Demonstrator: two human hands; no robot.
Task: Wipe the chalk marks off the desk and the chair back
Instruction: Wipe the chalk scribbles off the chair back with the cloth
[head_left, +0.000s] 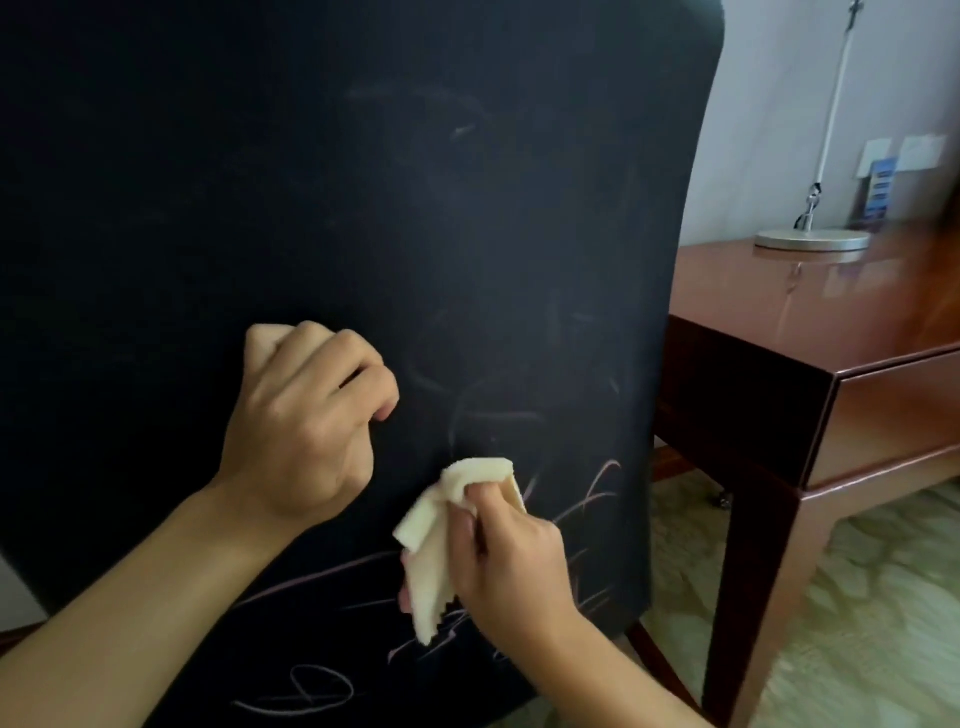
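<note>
In the head view, the only one we have, we see the dark chair back (337, 218) filling most of the picture, standing upright close in front of us. Our right hand (511, 556) pinches one pale cloth (441, 540), folded into a small pad, and presses it on the lower right part of the chair back. We judge it is held so because the clearest chalk marks (587, 499) are exactly there, pinkish lines beside and under the cloth. More lines lie lower, near the bottom edge, and one loop (311, 688) sits at the lower left. Higher up only faint traces remain, so that part seems mostly wiped.

Our left hand (306, 415) is clenched into a fist with nothing visible in it, and its knuckles lean on the fabric left of the cloth. We think this grip steadies the chair against the rubbing.

We count two hands, one cloth, one chair. At the right stands one brown counter (831, 322), carrying one lamp base (812, 239). Whether chalk remains on its shiny top, we cannot tell.
</note>
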